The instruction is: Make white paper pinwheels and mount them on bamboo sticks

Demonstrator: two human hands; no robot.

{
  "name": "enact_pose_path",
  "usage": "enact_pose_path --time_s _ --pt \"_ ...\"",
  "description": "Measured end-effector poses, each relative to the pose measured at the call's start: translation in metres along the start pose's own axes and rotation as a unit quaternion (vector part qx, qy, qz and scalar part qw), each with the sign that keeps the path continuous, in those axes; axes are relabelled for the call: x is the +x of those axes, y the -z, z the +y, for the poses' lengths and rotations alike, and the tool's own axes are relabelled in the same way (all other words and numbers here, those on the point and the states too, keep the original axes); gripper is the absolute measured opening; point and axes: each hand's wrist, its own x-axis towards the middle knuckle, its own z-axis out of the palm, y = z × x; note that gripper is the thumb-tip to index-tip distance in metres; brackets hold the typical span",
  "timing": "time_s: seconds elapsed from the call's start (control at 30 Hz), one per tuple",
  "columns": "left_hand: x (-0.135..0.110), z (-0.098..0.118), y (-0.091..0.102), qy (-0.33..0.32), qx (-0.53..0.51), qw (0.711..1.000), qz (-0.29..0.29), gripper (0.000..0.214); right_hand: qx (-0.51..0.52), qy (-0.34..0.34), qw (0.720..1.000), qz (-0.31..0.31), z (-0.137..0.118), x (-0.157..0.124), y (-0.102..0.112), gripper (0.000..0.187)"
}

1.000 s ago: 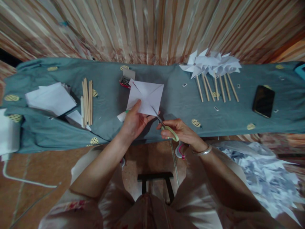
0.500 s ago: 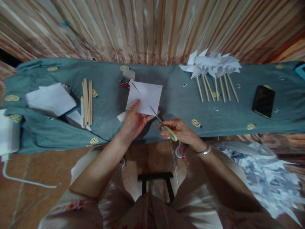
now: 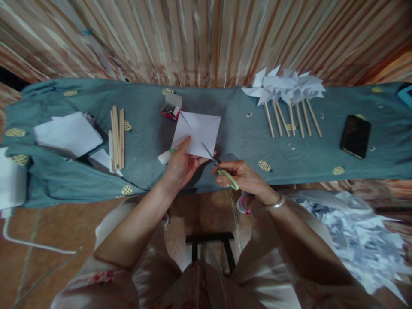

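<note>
Between the thumb and fingers of my left hand (image 3: 183, 165) is a square sheet of white paper (image 3: 201, 128), held above the cloth. A slit runs inward from its upper left corner, and a crease shows at the upper right. My right hand (image 3: 240, 175) grips scissors (image 3: 229, 178) with pale green handles. Their blades lie at the paper's lower right corner, pointing toward its middle. Just beyond the sheet, an open small box (image 3: 170, 109) holds shiny metal bits. A white tube-like item (image 3: 165, 157) with a green part lies partly behind my left hand.
On the green cloth (image 3: 144, 128), stacked paper (image 3: 69, 135) and wooden sticks (image 3: 118, 137) lie left. Several paper pinwheels (image 3: 289, 88) and a phone (image 3: 355, 136) are right. A bag of white paper pieces (image 3: 357, 240) sits low right; a striped curtain (image 3: 199, 43) hangs behind.
The paper has shifted very slightly right and down with my left hand. The scissors stay at its lower right corner, and both hands keep their hold.
</note>
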Motion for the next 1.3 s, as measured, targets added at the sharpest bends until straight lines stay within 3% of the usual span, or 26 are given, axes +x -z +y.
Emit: enact_pose_path --time_s 0.67,1.3 --pt "-0.003 -0.003 -0.007 0.016 -0.013 1.0 0.023 0.036 0.026 -0.011 1.0 0.003 0.009 0.002 0.001 0.046" --pt "-0.001 -0.008 -0.003 0.022 -0.006 1.0 0.006 0.037 0.006 -0.011 1.0 0.02 0.003 0.003 0.0 0.046"
